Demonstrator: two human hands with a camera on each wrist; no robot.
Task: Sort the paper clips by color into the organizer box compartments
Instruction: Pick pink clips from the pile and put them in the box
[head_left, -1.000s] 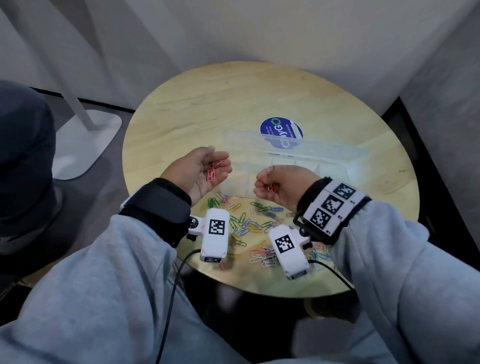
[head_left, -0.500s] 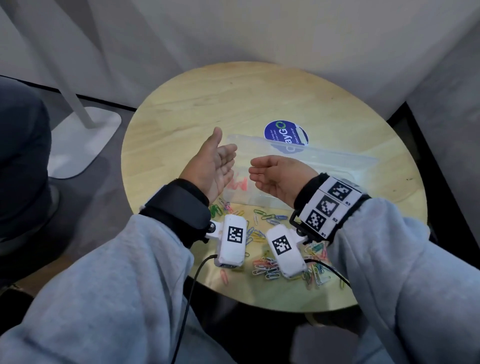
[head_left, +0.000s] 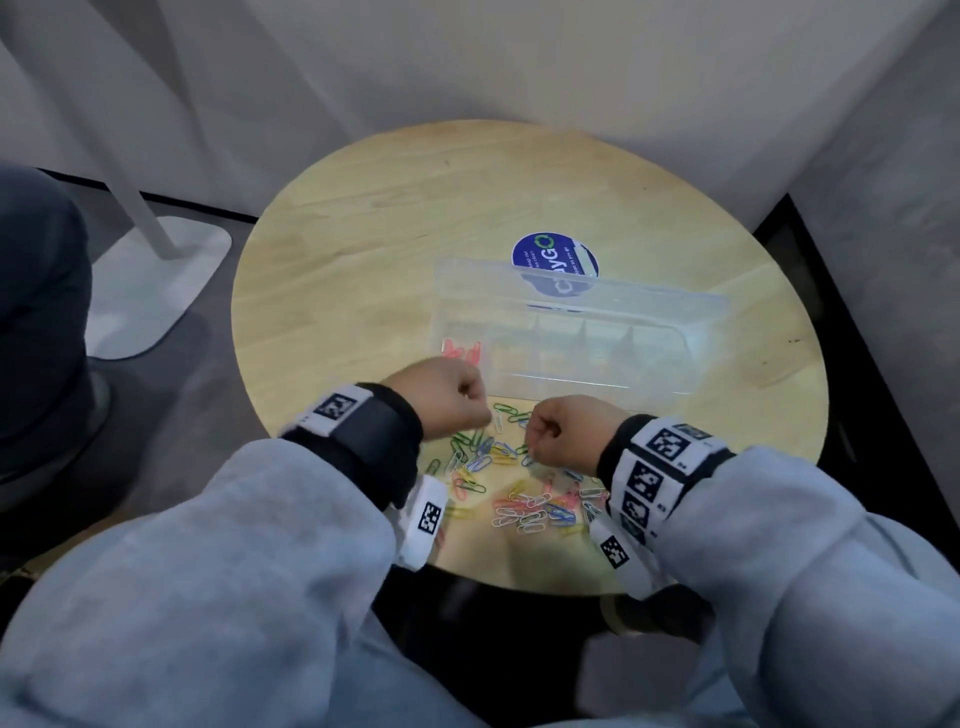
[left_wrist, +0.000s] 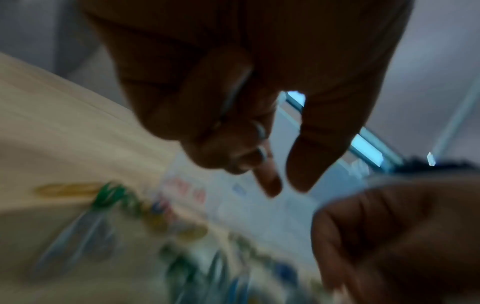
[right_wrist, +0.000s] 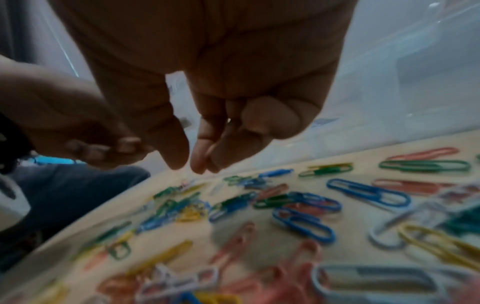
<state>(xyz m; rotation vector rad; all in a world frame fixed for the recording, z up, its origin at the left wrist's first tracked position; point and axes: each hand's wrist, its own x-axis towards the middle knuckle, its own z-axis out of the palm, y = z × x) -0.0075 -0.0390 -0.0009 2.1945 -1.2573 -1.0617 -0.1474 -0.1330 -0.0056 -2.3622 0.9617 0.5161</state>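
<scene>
Both hands hover over loose paper clips (head_left: 511, 475) at the desk's (head_left: 363, 218) near edge: left hand (head_left: 451, 397) and right hand (head_left: 563, 428) curled, their contents unclear. Red clips (head_left: 461, 351) lie in the organizer box's (head_left: 691, 374) leftmost compartment.

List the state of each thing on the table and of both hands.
Box: lid open, red clips in its leftmost compartment.
Loose clips: unsorted, mixed colors, on the table.
Left hand: fingers curled, nothing visibly held.
Right hand: fingers curled, fingertips above the clips.

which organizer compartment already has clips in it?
The leftmost compartment of the clear organizer box, at its near-left corner: it holds the red paper clips. The other compartments along the row look empty in the head view.
</scene>
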